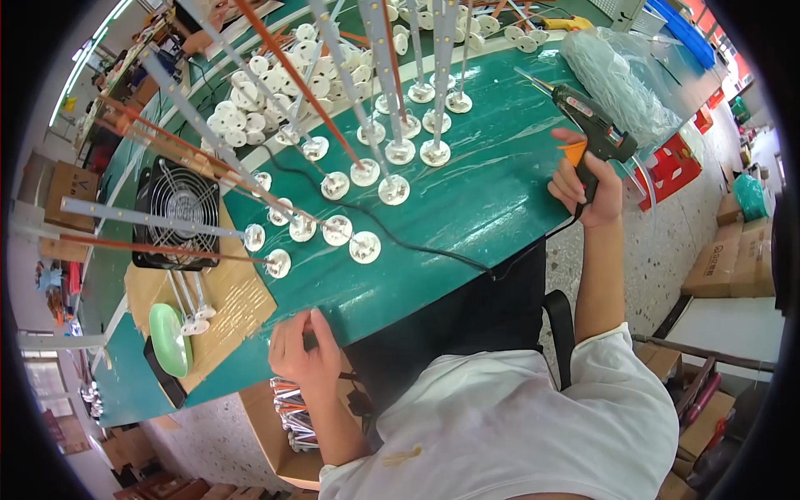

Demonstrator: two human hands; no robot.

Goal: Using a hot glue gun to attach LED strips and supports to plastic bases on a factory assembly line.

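Note:
My right hand (590, 185), at the table's right edge, is wrapped round the handle of a black hot glue gun (592, 123). Its fingers lie by the orange trigger, and the nozzle points up and left over the table. A clear glue stick (648, 179) hangs from its rear. At the near edge rests my left hand (304, 348), fingers loosely curled, thumb apart, with nothing visible in it. Several white round bases (364, 247) stand on the green table (467, 200) between my hands and the far side, each bearing a tall LED strip (444, 83) or an orange-brown strip (304, 87).
Left are a black fan (182, 208), cardboard sheet (242, 292) and green dish (171, 340). A black cord (400, 242) crosses the table. White discs (242, 117) pile up behind, a plastic bag (612, 79) lies far right, and a box of strips (292, 417) stands below.

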